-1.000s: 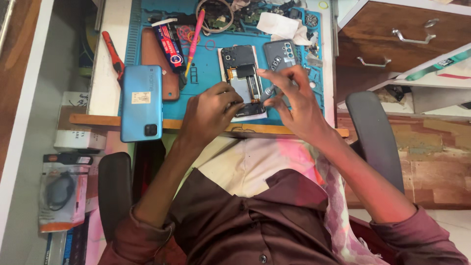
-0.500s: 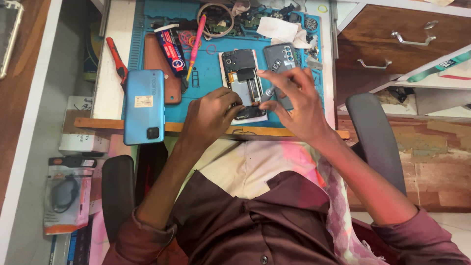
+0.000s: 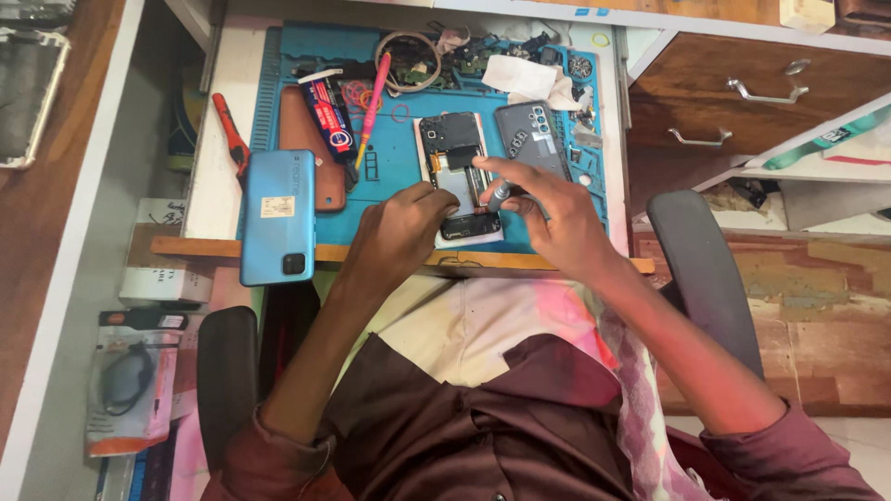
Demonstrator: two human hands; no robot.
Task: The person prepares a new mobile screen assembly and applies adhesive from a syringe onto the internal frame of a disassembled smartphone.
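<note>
An opened phone with its back cover off lies on the blue repair mat. My left hand rests on the phone's lower left edge and holds it still. My right hand grips a small grey screwdriver, its tip on the phone's lower half. The removed grey back cover lies just right of the phone, beside my right hand.
A light-blue phone lies face down at the mat's left edge, over a brown case. A glue tube, a pink screwdriver, an orange-handled tool, a white cloth and small parts lie about. Wooden drawers stand right.
The camera has shifted slightly. My right hand has lowered over the phone, with the screwdriver now pointing down onto its lower part. My left hand stays on the phone.
</note>
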